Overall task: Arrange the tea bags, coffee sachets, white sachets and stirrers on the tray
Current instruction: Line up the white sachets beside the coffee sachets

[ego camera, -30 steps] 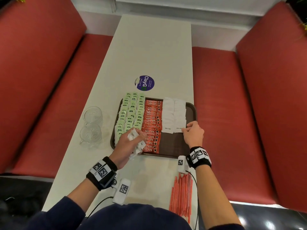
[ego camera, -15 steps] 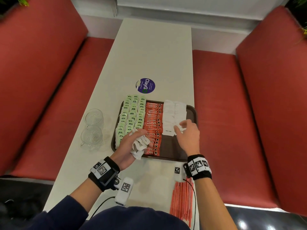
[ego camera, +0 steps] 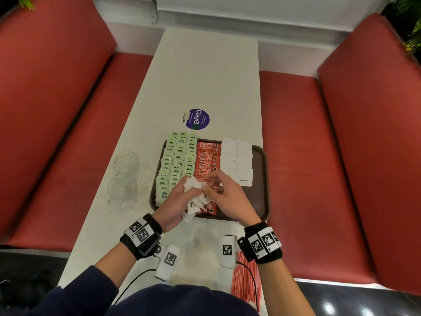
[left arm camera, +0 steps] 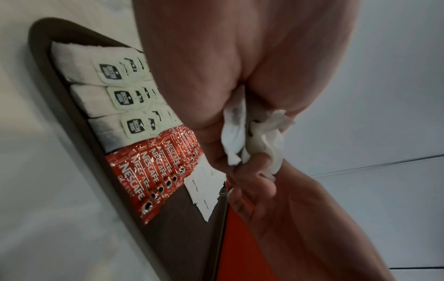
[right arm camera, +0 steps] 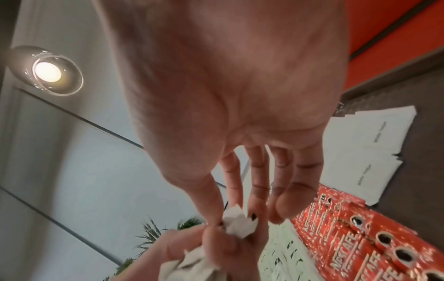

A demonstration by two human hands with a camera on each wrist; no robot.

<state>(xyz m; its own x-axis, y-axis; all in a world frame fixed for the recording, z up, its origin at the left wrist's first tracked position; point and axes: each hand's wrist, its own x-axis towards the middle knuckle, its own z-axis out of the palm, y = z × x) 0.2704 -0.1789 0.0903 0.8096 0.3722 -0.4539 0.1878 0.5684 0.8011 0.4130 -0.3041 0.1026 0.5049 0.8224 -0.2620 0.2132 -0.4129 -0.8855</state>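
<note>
A brown tray [ego camera: 262, 201] on the white table holds rows of green tea bags [ego camera: 177, 160], red coffee sachets [ego camera: 206, 156] and laid-out white sachets [ego camera: 237, 160]. Over the tray's near left part, my left hand [ego camera: 189, 190] grips a crumpled bunch of white sachets [ego camera: 194, 199]. My right hand [ego camera: 209, 185] meets it, thumb and fingertips pinching one white sachet [right arm camera: 238, 222] at the top of the bunch. Red stirrers [ego camera: 246, 281] lie on the table by my right forearm, off the tray.
Two glass cups [ego camera: 125, 174] stand left of the tray. A purple round sticker [ego camera: 196, 119] lies beyond it. Red benches [ego camera: 319, 156] flank the table. Two small white marker units [ego camera: 168, 261] rest near the front edge.
My right hand left the row of laid white sachets and moved left to the bunch in my left hand, now pinching a sachet there. The left hand has hardly moved.
</note>
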